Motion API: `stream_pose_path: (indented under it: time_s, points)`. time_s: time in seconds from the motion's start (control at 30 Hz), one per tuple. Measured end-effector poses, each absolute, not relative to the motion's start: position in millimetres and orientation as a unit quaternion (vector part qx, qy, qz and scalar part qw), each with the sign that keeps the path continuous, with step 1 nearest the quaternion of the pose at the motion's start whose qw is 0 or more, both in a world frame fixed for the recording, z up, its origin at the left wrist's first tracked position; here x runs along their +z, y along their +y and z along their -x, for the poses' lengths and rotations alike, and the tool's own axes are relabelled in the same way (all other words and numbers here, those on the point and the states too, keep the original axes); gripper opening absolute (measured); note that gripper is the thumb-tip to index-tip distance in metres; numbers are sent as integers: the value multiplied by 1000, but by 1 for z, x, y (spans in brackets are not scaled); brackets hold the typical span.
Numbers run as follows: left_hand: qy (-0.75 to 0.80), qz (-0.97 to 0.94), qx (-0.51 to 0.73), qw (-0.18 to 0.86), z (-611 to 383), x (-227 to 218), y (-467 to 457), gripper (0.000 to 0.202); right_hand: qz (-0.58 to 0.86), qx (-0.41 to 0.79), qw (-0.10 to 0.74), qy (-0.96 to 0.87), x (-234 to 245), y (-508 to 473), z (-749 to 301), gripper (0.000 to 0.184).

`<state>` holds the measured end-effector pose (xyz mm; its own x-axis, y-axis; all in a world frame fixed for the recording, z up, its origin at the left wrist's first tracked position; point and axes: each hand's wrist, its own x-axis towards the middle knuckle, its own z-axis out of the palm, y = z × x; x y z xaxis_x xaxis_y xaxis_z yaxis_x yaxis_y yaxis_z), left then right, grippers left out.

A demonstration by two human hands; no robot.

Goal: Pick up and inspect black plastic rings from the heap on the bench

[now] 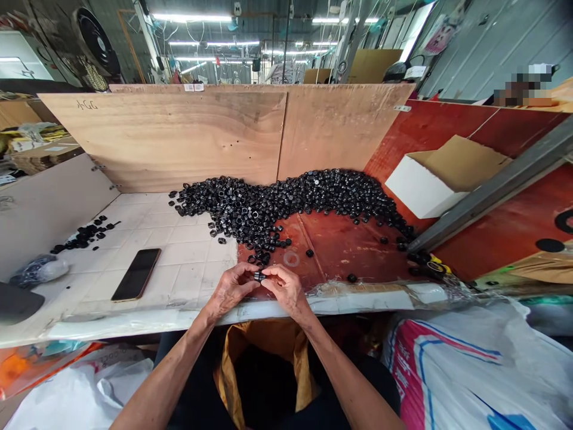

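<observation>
Overall: tiled and red-boarded workbench (188,251); heap of small black rings (277,206) across its far half. Near edge: left hand (230,292) and right hand (286,289) together, fingertips pinching single ring (259,276) between them; probably light, stiff, slippery, best held by the rim.

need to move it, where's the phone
In the head view, the smartphone lies on the white tile top, left of the person's left hand and below and right of a small scatter of black parts.

The small plastic rings (286,206) are glossy black, the counter tiles (188,245) white. The woven sack (465,376) has red and blue stripes.
</observation>
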<state>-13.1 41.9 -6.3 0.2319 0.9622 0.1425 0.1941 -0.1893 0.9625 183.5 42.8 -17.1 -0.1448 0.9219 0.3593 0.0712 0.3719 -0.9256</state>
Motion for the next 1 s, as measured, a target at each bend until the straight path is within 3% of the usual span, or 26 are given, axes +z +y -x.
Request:
stream_pose_path:
  time_s: [0.1,0.33,0.63,1.0]
  points:
    - [450,-624,418,483,12,-6,40,31,386,376,522,-661,-19,43,-183,13]
    - [436,-695,414,395,14,5,40,22,392,361,519,-669,-17,39,-181,14]
    - [433,-630,428,482,11,1,32,21,384,292,517,-707,-7,35,-181,8]
    - [438,-522,480,553,8,-3,20,32,378,366,537,-659,-3,26,-169,10]
